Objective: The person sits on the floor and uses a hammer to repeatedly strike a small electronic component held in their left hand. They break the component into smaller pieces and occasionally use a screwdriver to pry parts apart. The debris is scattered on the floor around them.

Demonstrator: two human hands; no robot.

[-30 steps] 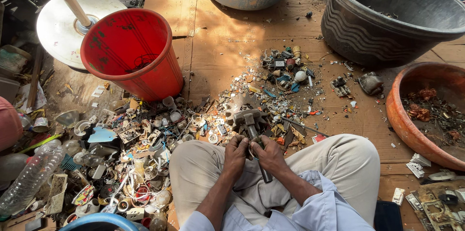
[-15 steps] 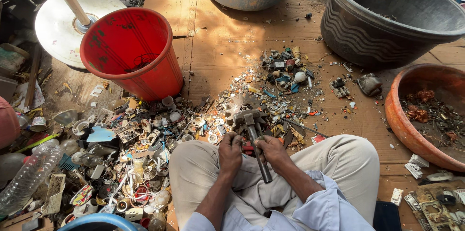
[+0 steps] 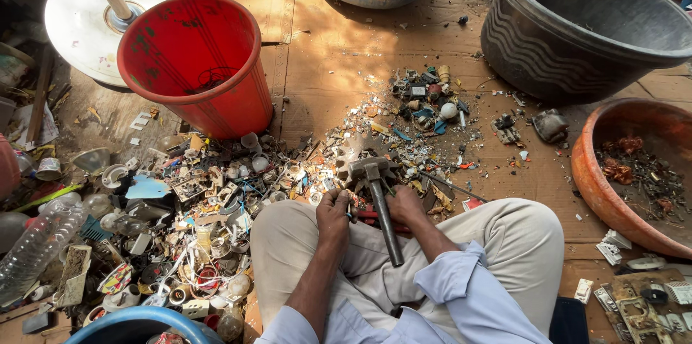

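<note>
Down on the floor (image 3: 339,63), both hands (image 3: 334,208) (image 3: 405,205) sit close together between the knees, fingers pinched on some small scrap I can't make out. A hammer (image 3: 378,192) lies between them, head forward; heavy and stiff, best gripped low on its handle. Scrap (image 3: 209,214) lies just left

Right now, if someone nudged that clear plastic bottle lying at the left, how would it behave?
The clear plastic bottle lies on its side and looks empty, so it is probably light and would roll or skid easily. Its thin walls likely dent under a squeeze. The scrap pile beside it would probably stop it soon.
</note>
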